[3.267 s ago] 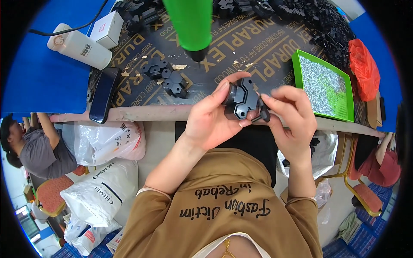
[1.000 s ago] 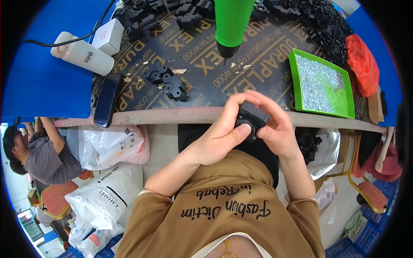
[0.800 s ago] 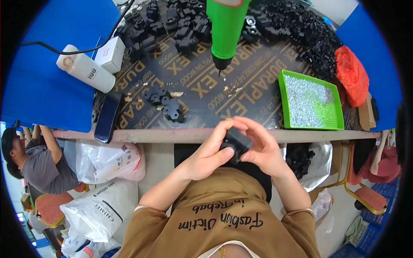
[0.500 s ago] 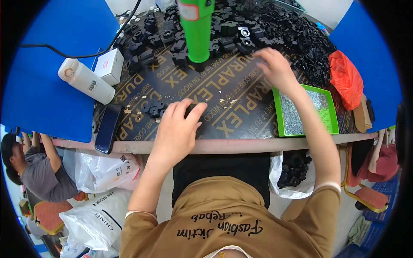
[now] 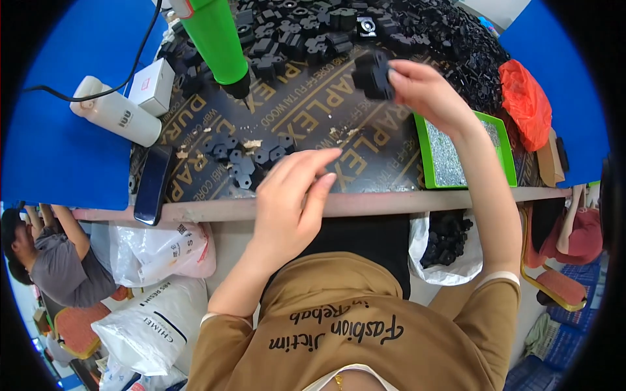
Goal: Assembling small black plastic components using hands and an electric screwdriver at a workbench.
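Note:
In my right hand (image 5: pixel 430 94) is a blocky black plastic part (image 5: pixel 373 76), pinched between thumb and fingers above the table. My left hand (image 5: pixel 287 202) hovers by the table's near edge, thumb and fingers apart, holding nothing that I can see. Small black hexagonal-ended plastic pieces (image 5: pixel 242 163) lie in a loose group just beyond it. A green electric screwdriver (image 5: pixel 215 49) hangs tip-down at the upper left, apart from both hands. To the right stands a green tray (image 5: pixel 426 159) of small silvery screws, under my right forearm.
Heaped black parts (image 5: pixel 424 39) cover the far side of the table. At left are a white bottle (image 5: pixel 120 112), a white box (image 5: pixel 153 88) and a dark phone (image 5: pixel 154 186). A red bag (image 5: pixel 525 104) lies at right. Below the edge hangs a white bag (image 5: pixel 417 254) of black parts.
My right hand has taken hold of a black plastic part and brought it slightly nearer the middle. My left hand has shifted right and toward me. The screwdriver appears farther left and tilted.

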`<state>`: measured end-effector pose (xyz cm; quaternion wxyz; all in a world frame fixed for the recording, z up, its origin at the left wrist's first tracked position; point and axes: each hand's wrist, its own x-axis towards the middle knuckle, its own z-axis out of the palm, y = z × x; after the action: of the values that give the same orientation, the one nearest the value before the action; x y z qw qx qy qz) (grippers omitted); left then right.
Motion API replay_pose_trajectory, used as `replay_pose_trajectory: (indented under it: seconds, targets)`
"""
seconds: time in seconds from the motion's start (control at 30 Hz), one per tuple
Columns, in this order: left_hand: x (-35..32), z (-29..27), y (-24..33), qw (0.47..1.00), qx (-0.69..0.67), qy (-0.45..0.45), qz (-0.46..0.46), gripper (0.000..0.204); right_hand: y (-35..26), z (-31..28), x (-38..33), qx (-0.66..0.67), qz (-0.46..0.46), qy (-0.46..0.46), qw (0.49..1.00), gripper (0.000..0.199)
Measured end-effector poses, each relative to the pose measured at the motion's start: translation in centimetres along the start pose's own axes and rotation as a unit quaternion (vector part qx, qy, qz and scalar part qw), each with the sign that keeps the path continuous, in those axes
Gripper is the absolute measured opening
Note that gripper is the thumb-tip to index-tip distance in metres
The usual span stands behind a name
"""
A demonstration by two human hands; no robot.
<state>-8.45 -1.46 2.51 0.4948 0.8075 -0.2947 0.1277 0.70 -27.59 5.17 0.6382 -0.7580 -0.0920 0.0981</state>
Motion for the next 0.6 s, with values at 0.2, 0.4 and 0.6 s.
replay_pose_trajectory:
  seconds: [0.2,0.4,0.6]
  targets:
    - [-0.8,3.1,-0.3,0.715,-0.601,-0.180,-0.310,0.051,-3.4,5.3,-8.9,-0.234,-0.157,-0.153,0.947,0.048]
    - [-2.0,2.4,-0.1,0.719,-0.575,-0.250,-0.300,0.066,-1.7,1.0,-9.8,-0.189,-0.072,0.035,0.979,0.043]
    - [-0.6,3.2,-0.1,0.646,-0.673,-0.245,-0.265,0.067,4.7,-17.4,-1.9,-0.578,-0.113,0.283,0.756,0.019]
